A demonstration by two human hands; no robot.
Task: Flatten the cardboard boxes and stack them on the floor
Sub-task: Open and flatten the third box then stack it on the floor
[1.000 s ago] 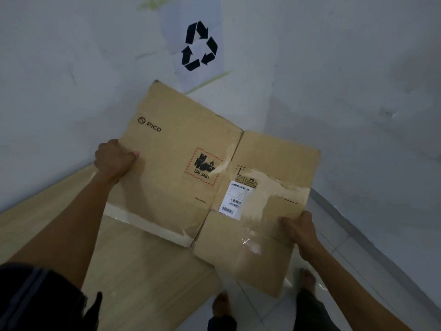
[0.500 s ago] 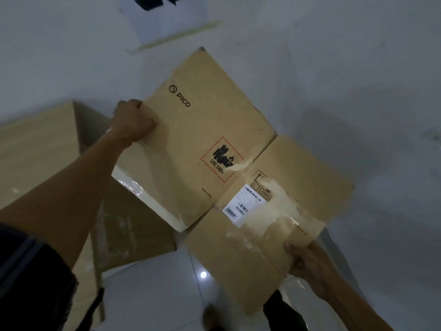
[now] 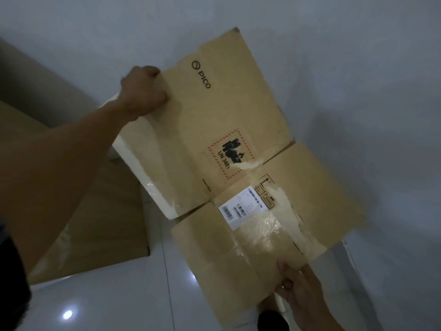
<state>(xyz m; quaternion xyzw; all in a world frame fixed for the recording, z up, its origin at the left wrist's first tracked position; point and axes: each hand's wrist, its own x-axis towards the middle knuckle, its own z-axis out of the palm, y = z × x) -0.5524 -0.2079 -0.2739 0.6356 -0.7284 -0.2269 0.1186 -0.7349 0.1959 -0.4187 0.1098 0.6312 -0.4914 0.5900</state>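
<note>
I hold a flattened brown cardboard box [image 3: 238,130] in the air, tilted, in front of a white wall. It bears a "PICO" mark, a red-dashed hazard label and a white shipping label under clear tape. My left hand [image 3: 143,91] grips its upper left edge. My right hand [image 3: 298,285] pinches its lower right flap, thumb on top. Another flattened cardboard sheet [image 3: 100,225] lies on the floor at the left, below the held box.
The floor is glossy white tile [image 3: 107,302] with a light reflection. White walls [image 3: 358,91] meet in a corner behind the box. A pale wooden board [image 3: 21,118] stands at the far left. My foot [image 3: 272,321] shows under the box.
The view has swung down and left; the recycling sign has left the frame. The box has turned clockwise and shifted right, and the flat cardboard on the floor has come into view.
</note>
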